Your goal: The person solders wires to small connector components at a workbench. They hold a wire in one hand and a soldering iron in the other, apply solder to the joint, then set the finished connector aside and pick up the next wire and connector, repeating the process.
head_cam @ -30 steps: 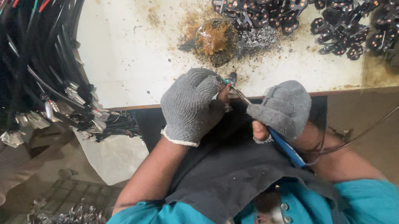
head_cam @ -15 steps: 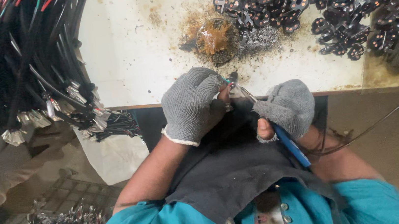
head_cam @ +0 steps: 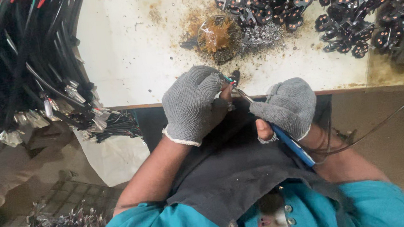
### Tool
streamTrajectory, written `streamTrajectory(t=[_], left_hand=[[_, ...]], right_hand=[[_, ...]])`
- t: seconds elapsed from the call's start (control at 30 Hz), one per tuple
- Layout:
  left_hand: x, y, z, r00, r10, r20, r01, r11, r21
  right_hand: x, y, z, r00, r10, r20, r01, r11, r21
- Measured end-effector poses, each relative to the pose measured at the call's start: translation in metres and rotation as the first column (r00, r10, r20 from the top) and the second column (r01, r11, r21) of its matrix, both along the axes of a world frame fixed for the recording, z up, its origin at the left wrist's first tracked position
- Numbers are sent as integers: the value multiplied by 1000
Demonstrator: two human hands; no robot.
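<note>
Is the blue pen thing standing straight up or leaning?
Leaning. The blue-handled tool slants in the right hand, its metal tip aimed up-left at the small part pinched in the left hand's fingers.

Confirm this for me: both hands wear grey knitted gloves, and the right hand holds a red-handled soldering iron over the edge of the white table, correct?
Not quite. The head view shows the soldering iron in the right hand has a blue handle, not red. The rest holds: both hands, the left hand too, wear grey knitted gloves, working at the white table edge.
</note>
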State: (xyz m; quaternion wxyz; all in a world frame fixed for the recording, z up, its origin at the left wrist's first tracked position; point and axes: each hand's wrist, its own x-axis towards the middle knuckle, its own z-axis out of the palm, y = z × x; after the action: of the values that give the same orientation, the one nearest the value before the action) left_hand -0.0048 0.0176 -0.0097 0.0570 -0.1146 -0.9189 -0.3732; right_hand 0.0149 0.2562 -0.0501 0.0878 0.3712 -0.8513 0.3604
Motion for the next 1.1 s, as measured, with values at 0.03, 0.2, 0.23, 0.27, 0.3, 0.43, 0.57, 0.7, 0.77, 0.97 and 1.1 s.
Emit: streamTrajectory(t=[0.03, 0.2, 0.23, 0.27, 0.3, 0.43, 0.57, 0.7, 0.77, 0.97, 1.1], left_hand=[[0, 0, 0, 1000, 1, 1, -1, 1000, -4], [1, 1, 1, 1000, 7, -1, -7, 1000, -5], [1, 1, 1, 1000, 9, 6, -9, 1000, -1], [1, 1, 1, 1000, 11, 12, -11, 1000, 2], [1, 1, 1, 1000, 5, 11, -5, 1000, 4], [0, 1, 0, 1000, 0, -9, 0, 1000, 7], [0, -1, 0, 1000, -16, -5, 16, 1000, 6], [1, 0, -1, 1000, -8, 6, 8, 1000, 2], [1, 0, -2, 1000, -9, 18, 9, 1000, 13], [2, -1, -3, 1000, -18, 8, 18, 1000, 14], [2, -1, -4, 1000, -21, 11, 21, 1000, 15]], right_hand=[[-1, -2, 1, 1000, -7, -2, 7, 999, -46], [-3, -4, 8, 996, -51, 74, 46, 997, 70], [-4, -4, 9, 995, -53, 85, 52, 999, 12], [-4, -4, 9, 994, -55, 95, 60, 997, -46], [-5, -4, 8, 993, -56, 105, 67, 992, -104], [-7, -3, 8, 996, -50, 79, 63, 982, -175], [-7, -1, 11, 997, -34, 74, 46, 985, -165], [-7, -1, 9, 998, -42, 55, 50, 986, -156], [-6, -1, 8, 993, -50, 108, 62, 992, -110], [0, 0, 2, 988, -93, 120, 92, 996, 15], [-1, 0, -2, 986, -78, 148, 77, 997, 13]])
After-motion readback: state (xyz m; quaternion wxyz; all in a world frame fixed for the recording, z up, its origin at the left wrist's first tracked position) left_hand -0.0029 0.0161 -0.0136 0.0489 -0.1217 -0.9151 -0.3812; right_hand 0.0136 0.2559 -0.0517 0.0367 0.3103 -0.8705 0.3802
